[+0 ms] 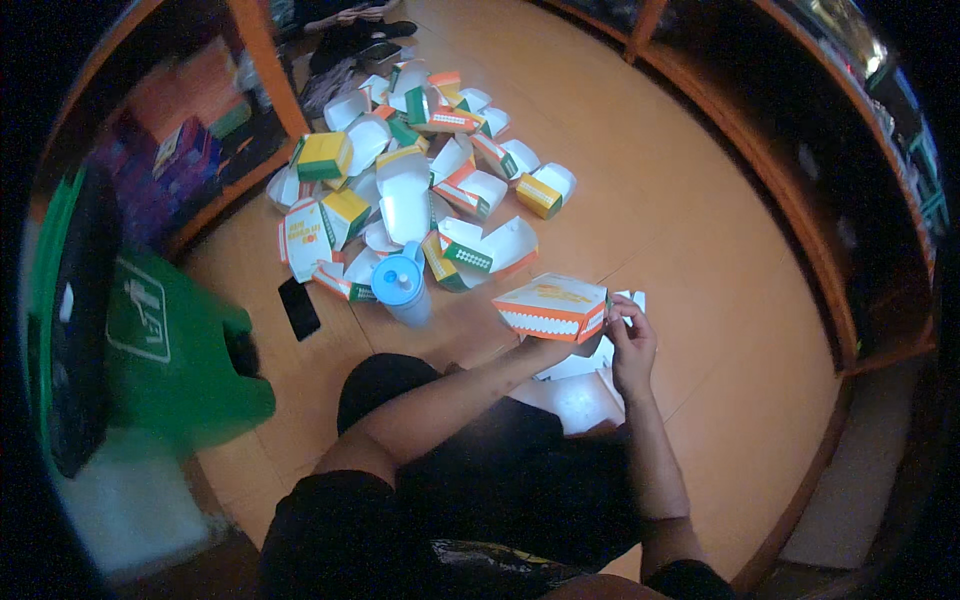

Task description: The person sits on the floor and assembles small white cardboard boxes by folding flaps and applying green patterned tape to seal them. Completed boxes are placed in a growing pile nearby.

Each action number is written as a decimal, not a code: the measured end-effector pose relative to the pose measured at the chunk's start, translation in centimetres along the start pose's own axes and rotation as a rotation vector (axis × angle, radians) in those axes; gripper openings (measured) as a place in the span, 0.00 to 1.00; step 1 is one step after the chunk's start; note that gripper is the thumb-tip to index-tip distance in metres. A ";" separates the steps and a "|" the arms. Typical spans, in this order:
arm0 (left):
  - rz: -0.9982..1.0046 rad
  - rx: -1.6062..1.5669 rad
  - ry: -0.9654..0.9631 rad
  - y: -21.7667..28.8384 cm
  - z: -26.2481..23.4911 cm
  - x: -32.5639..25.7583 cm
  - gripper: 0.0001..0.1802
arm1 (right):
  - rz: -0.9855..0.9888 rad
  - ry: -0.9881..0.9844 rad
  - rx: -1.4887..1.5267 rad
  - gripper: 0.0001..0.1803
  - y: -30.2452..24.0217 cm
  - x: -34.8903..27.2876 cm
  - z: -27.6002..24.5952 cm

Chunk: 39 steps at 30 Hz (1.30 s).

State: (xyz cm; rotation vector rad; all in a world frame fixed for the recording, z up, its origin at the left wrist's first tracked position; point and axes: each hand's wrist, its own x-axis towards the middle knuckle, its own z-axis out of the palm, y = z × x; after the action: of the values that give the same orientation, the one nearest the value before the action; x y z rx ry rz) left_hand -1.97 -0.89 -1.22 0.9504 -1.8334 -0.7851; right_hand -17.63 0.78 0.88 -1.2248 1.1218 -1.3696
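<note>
Right grip: our right hand [632, 345] is raised at the near right, wrist bent inward, thumb and fingertips pinched together on the right end of the carton [552, 308].
Left grip: our left hand [552, 349] is under the carton; its fingers are hidden, so we cannot tell how far they close.
Forearms: our left one slants up from lower left across our lap; our right one rises more steeply from below.
Carton's place: we have it above the floor [720, 250], in front of our lap, over white card pieces [580, 388].
Carton's direction: its long axis runs roughly left to right, the narrower-looking end left; the white printed panel faces up, the orange zigzag side toward us.
Left edge: a blue-lidded cup [400, 285] is near, with the carton pile [405, 190] beyond; the phone [299, 309] and green bin [180, 340] are farther left.
Open room: we see bare floor from our right hand to the wooden shelf [800, 230], well apart.
</note>
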 end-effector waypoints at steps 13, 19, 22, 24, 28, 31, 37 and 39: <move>-0.129 -0.119 -0.220 1.5 3.4 -4.6 0.14 | 0.333 0.126 0.117 0.17 7.6 -9.1 -3.2; 0.830 -0.078 0.048 10.6 -0.6 -4.0 0.15 | 0.341 0.220 0.259 0.23 3.9 -8.9 -1.6; 0.879 -0.099 0.145 10.2 -2.1 -4.5 0.12 | 0.155 0.073 0.243 0.25 -2.3 -5.8 3.1; 0.899 -0.136 0.227 9.7 -2.1 -4.8 0.11 | 0.193 -0.140 0.625 0.31 -4.9 -2.5 5.4; 0.913 -0.059 0.215 9.4 -3.9 -4.3 0.12 | 0.195 -0.334 0.366 0.34 -8.6 -0.6 9.8; 0.903 -0.069 0.302 9.5 -4.9 -3.9 0.13 | 0.296 -0.358 0.119 0.32 -6.1 -0.1 9.6; 0.645 -0.042 0.002 8.7 -3.0 -2.8 0.16 | 0.350 -0.151 -0.929 0.31 7.5 -2.7 -1.7; 0.367 0.130 -0.254 5.2 -3.4 -3.6 0.17 | 0.613 -0.014 -1.097 0.32 7.0 -2.9 5.1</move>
State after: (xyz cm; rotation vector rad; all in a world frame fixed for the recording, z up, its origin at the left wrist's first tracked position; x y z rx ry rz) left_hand 0.77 4.38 2.83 0.5833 -2.2201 -0.5819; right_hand -11.91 2.52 -5.97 -1.3889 2.1313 -0.2090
